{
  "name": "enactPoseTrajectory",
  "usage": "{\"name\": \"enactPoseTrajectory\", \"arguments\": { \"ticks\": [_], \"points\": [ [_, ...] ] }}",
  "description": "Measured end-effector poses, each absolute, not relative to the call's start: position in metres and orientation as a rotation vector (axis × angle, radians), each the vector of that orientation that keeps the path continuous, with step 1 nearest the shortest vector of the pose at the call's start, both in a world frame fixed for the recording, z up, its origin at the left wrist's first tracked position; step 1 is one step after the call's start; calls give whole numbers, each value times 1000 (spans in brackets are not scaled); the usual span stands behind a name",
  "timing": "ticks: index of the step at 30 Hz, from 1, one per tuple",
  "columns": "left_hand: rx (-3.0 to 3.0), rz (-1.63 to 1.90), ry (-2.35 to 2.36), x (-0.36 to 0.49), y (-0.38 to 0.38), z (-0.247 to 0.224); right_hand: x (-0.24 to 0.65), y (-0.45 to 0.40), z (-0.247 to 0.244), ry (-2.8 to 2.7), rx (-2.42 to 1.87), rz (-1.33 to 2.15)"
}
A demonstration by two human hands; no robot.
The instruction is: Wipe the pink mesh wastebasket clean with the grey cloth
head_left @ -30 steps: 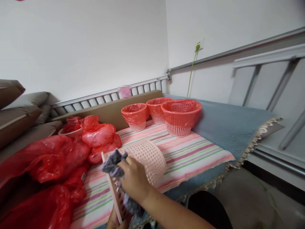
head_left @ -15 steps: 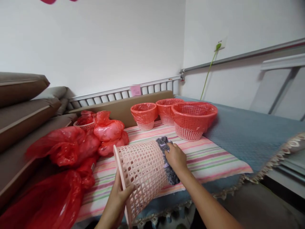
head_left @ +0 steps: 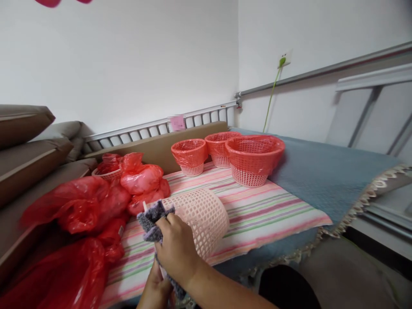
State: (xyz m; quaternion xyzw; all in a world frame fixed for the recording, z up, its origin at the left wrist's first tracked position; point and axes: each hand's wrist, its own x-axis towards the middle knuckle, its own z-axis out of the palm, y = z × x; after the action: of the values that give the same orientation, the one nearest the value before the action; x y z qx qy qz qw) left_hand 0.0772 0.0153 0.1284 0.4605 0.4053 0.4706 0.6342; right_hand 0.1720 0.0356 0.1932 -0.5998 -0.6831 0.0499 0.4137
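Note:
A pale pink perforated plastic basket (head_left: 206,219) lies on its side over the striped cloth (head_left: 257,214), its open rim turned to the left. My right hand (head_left: 177,244) is closed on a grey and purple fuzzy cleaning cloth (head_left: 152,221) and presses it over the basket's rim. Below it, my left hand (head_left: 156,287) grips the lower part of the rim; its fingers are partly hidden by the cloth and my right arm.
Behind stand three pink baskets lined with red plastic bags, the largest basket (head_left: 254,161) at right. Red plastic bags (head_left: 96,201) lie in a heap at left, beside stacked brown cushions (head_left: 35,159). A blue bedspread (head_left: 322,167) extends right; a railing (head_left: 154,131) runs along the wall.
My right hand has moved the cleaning cloth left, from the basket's base to its rim. My left hand stays at the rim, and the view has shifted slightly to the right.

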Motion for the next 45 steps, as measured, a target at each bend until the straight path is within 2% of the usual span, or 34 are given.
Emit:
{"name": "enactPoseTrajectory", "arguments": {
  "ticks": [4, 9, 12, 15, 21, 24, 27, 32, 35, 40, 45],
  "points": [
    [1058, 1096, 884, 76, 13, 126, 196, 41, 185, -1760, -1565, 74],
    [1113, 1034, 820, 76, 10, 111, 299, 73, 161, -1384, -2172, -8],
    [1157, 1025, 769, 76, 13, 97, 335, 79, 155, -1262, -2310, -60],
    [1154, 1022, 736, 77, 17, 94, 318, 74, 161, -1299, -2213, -41],
    [1159, 997, 845, 74, 16, 108, 199, 47, 188, -1636, -1604, 104],
    [1168, 1045, 904, 71, 15, 106, 172, 38, 192, -1725, -1481, 121],
    [1165, 1097, 885, 70, 15, 99, 192, 45, 185, -1742, -1535, 85],
    [1219, 990, 708, 68, 17, 86, 282, 76, 162, -1458, -2058, -27],
    [1272, 931, 713, 67, 16, 86, 316, 80, 152, -1344, -2204, -89],
    [1074, 996, 770, 73, 22, 126, 314, 71, 144, -1356, -2163, -167],
    [933, 1096, 764, 85, 32, 159, 317, 73, 143, -1317, -2144, -94]
  ]
}}
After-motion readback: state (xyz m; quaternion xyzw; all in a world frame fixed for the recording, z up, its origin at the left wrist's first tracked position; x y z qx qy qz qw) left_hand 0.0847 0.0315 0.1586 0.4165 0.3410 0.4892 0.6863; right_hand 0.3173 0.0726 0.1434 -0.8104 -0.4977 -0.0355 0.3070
